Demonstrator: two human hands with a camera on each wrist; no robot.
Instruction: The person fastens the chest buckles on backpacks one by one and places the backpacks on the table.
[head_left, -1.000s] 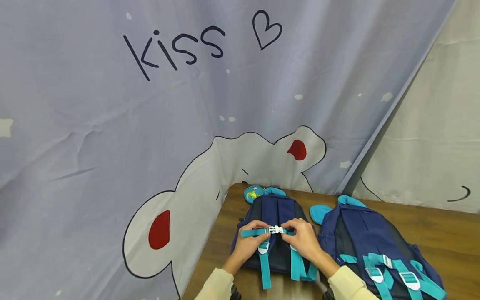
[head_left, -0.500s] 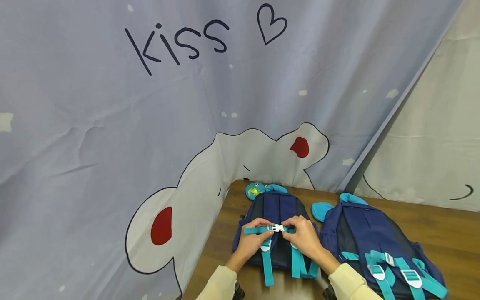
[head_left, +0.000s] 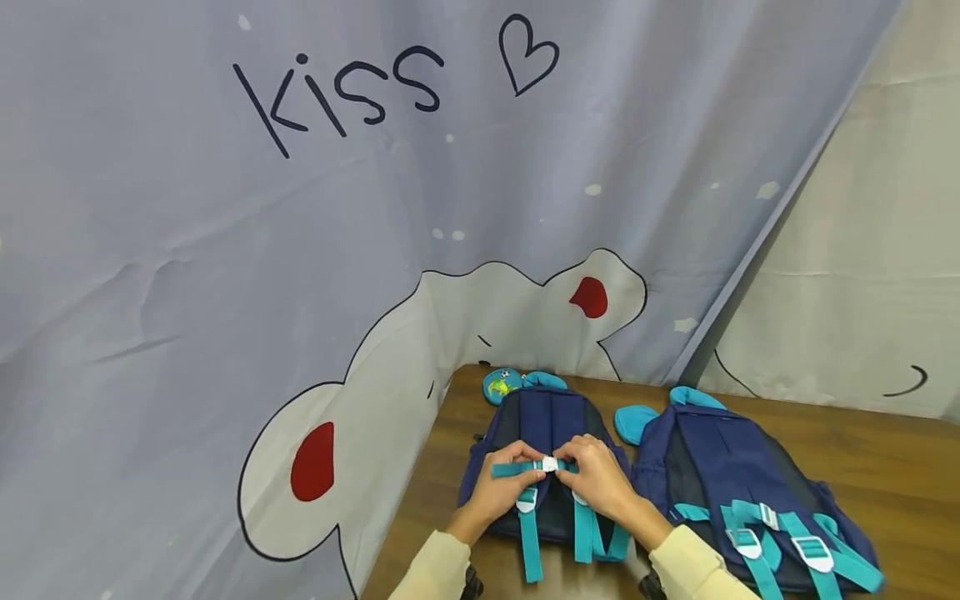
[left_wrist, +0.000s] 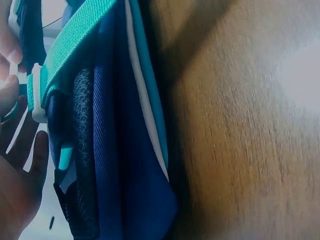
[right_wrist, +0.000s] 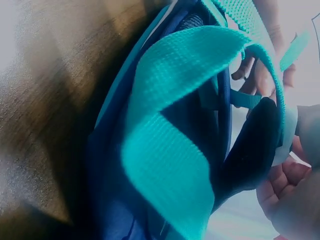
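A small navy backpack [head_left: 536, 417] lies straps-up on the table, and a white side-release buckle [head_left: 551, 464] is held over its middle. My left hand [head_left: 495, 485] pinches the buckle's left end, where a loose turquoise strap tail [head_left: 512, 469] sticks out to the left. On the other side my right hand [head_left: 602, 479] pinches the right end, with fingertips covering part of it. The two halves appear pushed together. Below hang turquoise webbing straps [head_left: 530, 542] with white adjusters. In the right wrist view a webbing loop [right_wrist: 190, 55] hides much of the buckle area.
A second, larger navy backpack [head_left: 738, 467] with turquoise straps lies close on the right. Round turquoise pouches [head_left: 501, 386] sit by the bags' tops. The wooden table [head_left: 423, 492] meets a printed curtain [head_left: 360, 217] at the back and left.
The buckle halves have come closer: the prongs seen between them earlier no longer show. My right hand has moved slightly left towards my left hand. The head view has shifted a little.
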